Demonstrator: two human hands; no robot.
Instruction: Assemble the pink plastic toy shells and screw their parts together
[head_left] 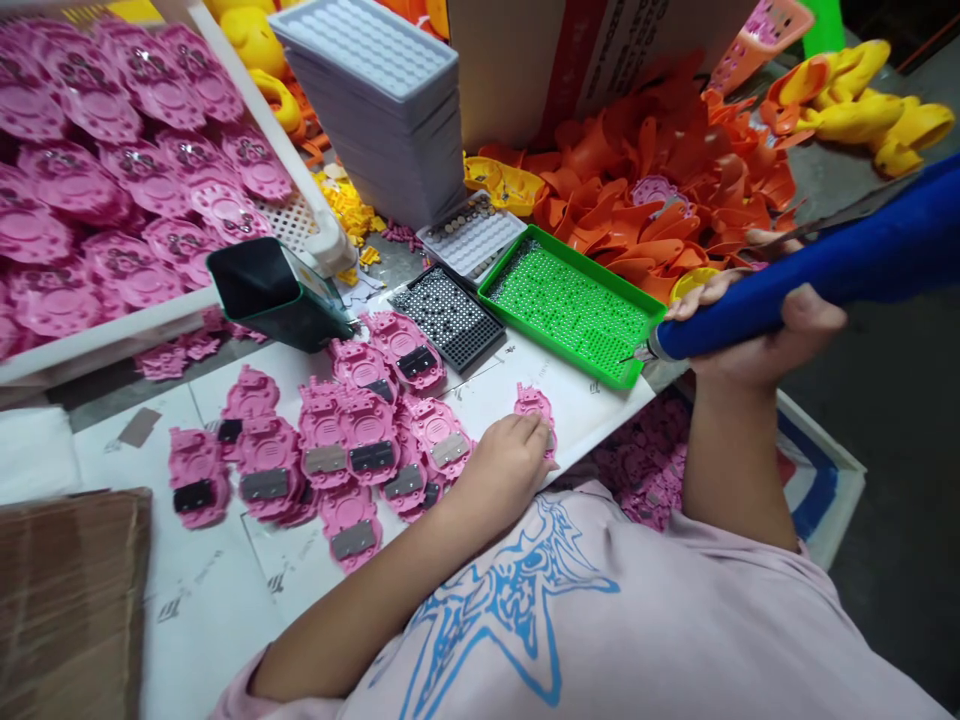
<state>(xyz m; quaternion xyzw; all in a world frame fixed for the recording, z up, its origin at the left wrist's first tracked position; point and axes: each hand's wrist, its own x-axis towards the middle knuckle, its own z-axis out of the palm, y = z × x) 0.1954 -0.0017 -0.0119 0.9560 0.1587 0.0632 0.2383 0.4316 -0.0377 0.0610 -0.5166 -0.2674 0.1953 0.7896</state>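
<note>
My left hand (504, 462) lies on the white table, fingers curled over a pink plastic part (534, 404) and pressing it down. My right hand (757, 325) is wrapped round a blue electric screwdriver (817, 270). The screwdriver's tip points at the near corner of the green screw tray (574, 300). To the left of my left hand lies a heap of pink parts with metal plates (352, 440).
A black screw tray (448, 315) and a grey tray (474, 235) sit beside the green one. A stack of grey trays (379, 100), a dark green bin (270, 290), a white crate of pink discs (112, 170) and a pile of orange parts (675, 200) surround them. Cardboard (71, 600) lies at the left.
</note>
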